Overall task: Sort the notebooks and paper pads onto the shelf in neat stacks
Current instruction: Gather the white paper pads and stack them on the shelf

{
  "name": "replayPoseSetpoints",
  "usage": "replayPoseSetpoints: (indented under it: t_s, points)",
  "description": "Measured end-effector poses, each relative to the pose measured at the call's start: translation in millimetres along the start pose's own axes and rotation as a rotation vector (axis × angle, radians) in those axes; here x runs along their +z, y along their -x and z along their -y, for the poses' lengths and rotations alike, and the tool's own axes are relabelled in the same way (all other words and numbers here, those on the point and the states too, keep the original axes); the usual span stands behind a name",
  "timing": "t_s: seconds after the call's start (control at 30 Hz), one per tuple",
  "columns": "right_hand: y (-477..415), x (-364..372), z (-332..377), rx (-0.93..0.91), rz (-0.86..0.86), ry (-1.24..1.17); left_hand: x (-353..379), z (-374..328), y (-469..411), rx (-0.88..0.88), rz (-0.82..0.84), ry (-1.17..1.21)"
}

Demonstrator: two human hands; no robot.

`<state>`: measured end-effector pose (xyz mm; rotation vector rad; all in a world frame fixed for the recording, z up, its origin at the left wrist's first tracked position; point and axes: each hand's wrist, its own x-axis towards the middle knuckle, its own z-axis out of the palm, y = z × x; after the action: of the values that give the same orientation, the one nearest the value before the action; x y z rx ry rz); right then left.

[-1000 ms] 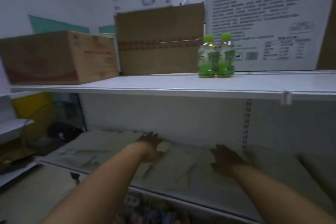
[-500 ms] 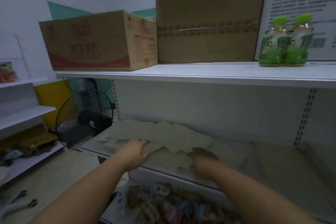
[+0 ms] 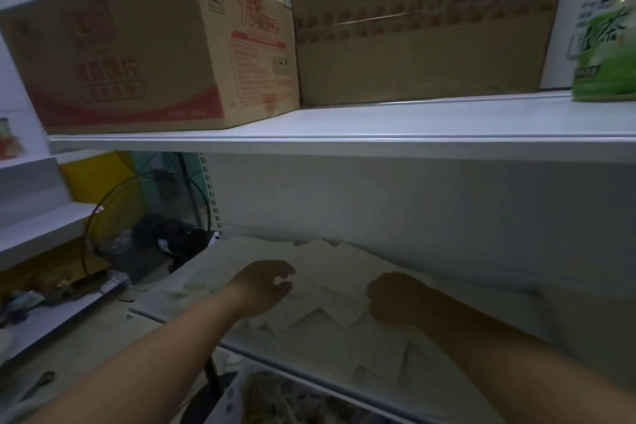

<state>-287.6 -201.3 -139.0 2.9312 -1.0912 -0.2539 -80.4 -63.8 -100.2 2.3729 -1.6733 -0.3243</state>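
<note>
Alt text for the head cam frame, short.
The left hand and right hand reach over pale paper pads scattered on a dim lower shelf. The upper shelf holds a printed cardboard box, a plain cardboard box and, at the right edge, a blurred green bottle.

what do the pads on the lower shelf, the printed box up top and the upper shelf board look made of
Paper pads: pale matte paper, thin flat overlapping sheets with sharp corners.
Printed box: brown cardboard, matte, red print.
Upper shelf board: probably painted metal, smooth white, faint sheen.

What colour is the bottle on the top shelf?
Green. The bottle shows, blurred, at the head view's right edge.
</note>
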Motion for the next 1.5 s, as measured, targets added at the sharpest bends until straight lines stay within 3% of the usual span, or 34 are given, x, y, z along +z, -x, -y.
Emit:
replayPoseSetpoints:
  t_s: [0.03,0.1,0.17,0.27,0.33,0.43,0.53,0.6,0.7,0.73,0.83,0.97,1.07,1.17,1.27,1.3,1.4,1.5]
  points:
    - [-3,-5,-4,-0.012,-0.032,-0.008,0,5,-6,-0.032,-0.017,0.122]
    - [-4,-15,-11,-0.044,-0.191,-0.024,-5,14,-15,-0.162,-0.036,0.618]
    - [-2,-23,-19,-0.162,-0.532,-0.094,-14,27,-19,-0.273,-0.032,1.007]
    - [-6,-24,-25,-0.463,-0.929,-0.147,-27,45,-22,-0.343,0.046,1.324]
    - [-15,-25,-17,-0.623,-0.997,-0.093,-27,51,-21,-0.340,0.163,1.428]
    - [-25,-32,2,-0.695,-1.032,-0.019,-14,53,-13,-0.272,0.323,1.440]
    - [-35,-25,9,-0.460,-0.954,0.000,-9,67,-12,-0.155,0.420,1.434]
    - [-35,-23,20,-0.187,-0.730,-0.066,-12,83,-15,-0.113,0.417,1.488]
    - [-29,-5,39,0.084,-0.062,-0.230,-24,110,-18,-0.054,0.317,1.477]
    - [-28,-2,43,0.101,0.061,-0.174,-26,121,-19,-0.033,0.273,1.485]
    - [-24,-7,49,0.109,0.185,-0.052,-31,151,-21,-0.024,0.227,1.519]
    - [-24,-7,64,0.113,0.036,0.166,-31,175,-22,-0.041,0.274,1.536]
    - [-27,7,66,0.135,-0.249,0.263,-29,188,-26,-0.044,0.306,1.566]
    - [-29,2,56,0.269,-0.589,0.105,-31,200,-28,-0.104,0.312,1.567]
    - [-28,-34,58,0.463,-0.812,-0.264,-36,213,-30,-0.124,0.336,1.525]
    - [-30,-43,65,0.431,-0.883,-0.414,-37,214,-31,-0.127,0.338,1.523]
    - [-48,-52,97,0.051,-1.030,-0.689,-38,205,-30,-0.187,0.300,1.549]
    - [-73,-40,132,-0.241,-0.933,-0.664,-34,200,-28,-0.233,0.377,1.528]
